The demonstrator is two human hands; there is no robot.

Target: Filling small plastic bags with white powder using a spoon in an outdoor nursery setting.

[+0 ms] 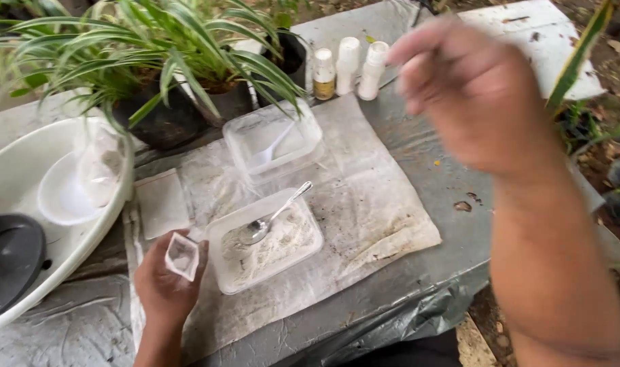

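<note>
Pouch [182, 256] of thin white material, small and squarish, is held with its mouth open and facing up; a little pale powder shows inside. It sits at the near left of the table, just beside the left edge of a clear plastic tray [266, 243] that holds a shallow layer of white powder. Left hand [164, 285] rises from the bottom edge, palm up, fingers and thumb closed around the pouch. A metal spoon [269, 217] lies in the tray, bowl in the powder, handle resting on the far rim and pointing away to the right. Right hand [469, 92] is raised well above the table toward the far right, blurred, back facing the camera, fingers loosely curled; whether it has hold of anything cannot be told. A second clear tray [272, 139] with a white plastic spoon stands just behind the first. Both trays rest on a stained pale sheet [371, 204]. Three small white bottles [347, 68] stand beyond it, near potted plants [160, 61]. A white basin [24, 156] sits at left.
</note>
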